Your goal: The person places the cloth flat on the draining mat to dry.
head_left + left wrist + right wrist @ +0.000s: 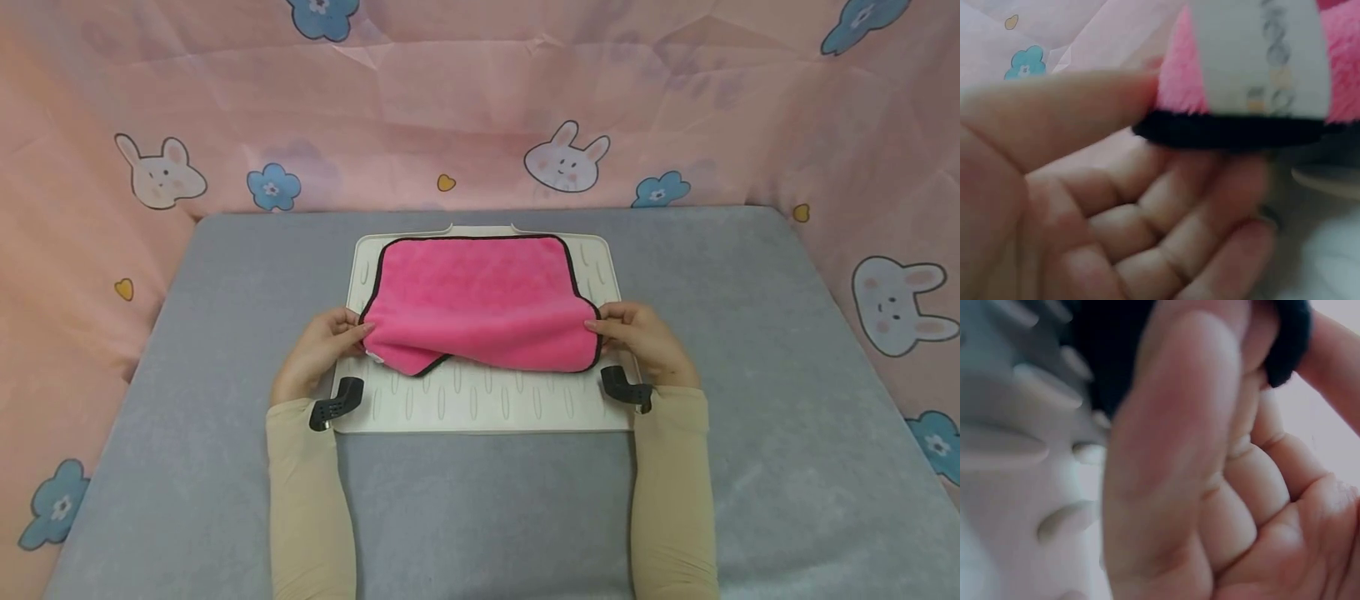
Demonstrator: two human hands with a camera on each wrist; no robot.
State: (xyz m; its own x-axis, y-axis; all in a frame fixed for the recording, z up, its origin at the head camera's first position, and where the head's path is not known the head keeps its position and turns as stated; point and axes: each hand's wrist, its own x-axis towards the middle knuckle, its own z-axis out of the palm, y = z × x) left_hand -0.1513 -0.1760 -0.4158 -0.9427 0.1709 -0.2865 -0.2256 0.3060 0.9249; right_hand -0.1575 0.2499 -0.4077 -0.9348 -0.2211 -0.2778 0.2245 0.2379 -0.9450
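Note:
A pink cloth (pixel 480 275) with black edging spreads over a cream ribbed board (pixel 487 417). At the cloth's left edge, my left hand (pixel 318 346) pinches the black border between thumb and fingers. The left wrist view shows a white label (pixel 1266 56) with printed letters close to that grip. On the opposite side my right hand (pixel 648 342) pinches the right edge; in the right wrist view its fingers (pixel 1172 425) hide much of the dark border (pixel 1107 350). Between the hands the near part of the cloth sags in a fold, with one corner tucked askew at the lower left.
The board lies on a grey cloth-covered table (pixel 480 517). Behind and at both sides hangs a pink curtain (pixel 420 100) printed with rabbits and flowers. Black camera mounts (pixel 337 402) sit at both wrists, over the board's near corners.

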